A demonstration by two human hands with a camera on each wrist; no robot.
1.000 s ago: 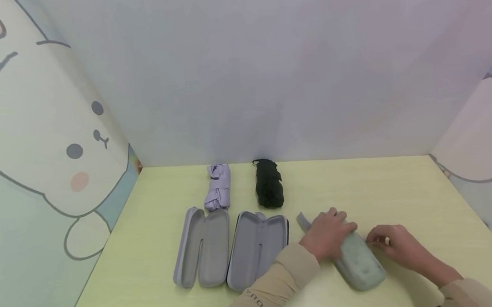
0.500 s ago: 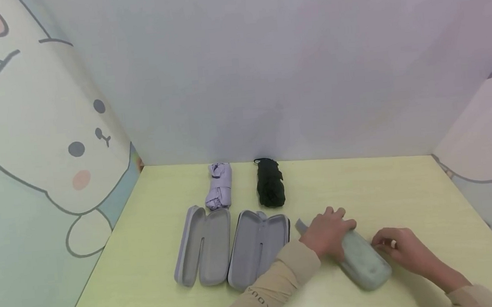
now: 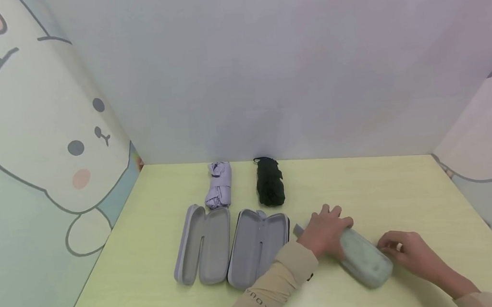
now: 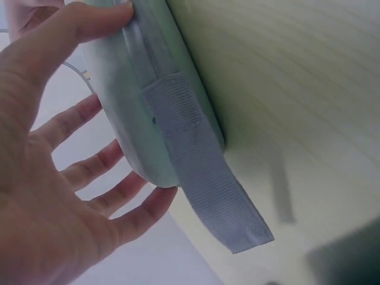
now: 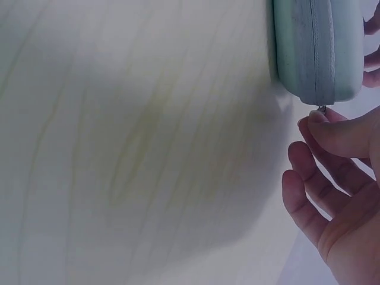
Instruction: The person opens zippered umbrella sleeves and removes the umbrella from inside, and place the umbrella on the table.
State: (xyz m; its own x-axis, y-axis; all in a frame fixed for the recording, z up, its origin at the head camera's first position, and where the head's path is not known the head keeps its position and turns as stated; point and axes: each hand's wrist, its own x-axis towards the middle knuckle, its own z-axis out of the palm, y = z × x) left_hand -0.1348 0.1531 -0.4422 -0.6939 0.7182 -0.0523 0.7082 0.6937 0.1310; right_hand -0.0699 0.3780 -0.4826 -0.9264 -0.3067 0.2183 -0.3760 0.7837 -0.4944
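Note:
A pale green zip case [image 3: 367, 261] lies closed and slanted on the table, right of centre in the head view. My left hand [image 3: 326, 232] grips its far end, thumb on one side and spread fingertips on the other. From that end sticks out a grey webbing strap [image 4: 208, 172], plain in the left wrist view. At the opposite end my right hand [image 3: 414, 252] pinches a small zipper pull [image 5: 322, 109] between thumb and forefinger. The zipper band [image 5: 320, 56] along the side looks closed in the right wrist view.
Left of the arms lie two open cases, one lilac-edged with a grey lining [image 3: 214, 252], the other dark-edged with a grey lining [image 3: 246, 250]. Behind them are a folded lilac umbrella [image 3: 219, 187] and a folded black umbrella [image 3: 270, 183]. A wall [image 3: 274, 74] rises at the table's back.
My right hand has moved to the right and slightly nearer along the case. The green case has turned a little, its near end shifting right. The left hand keeps its grip.

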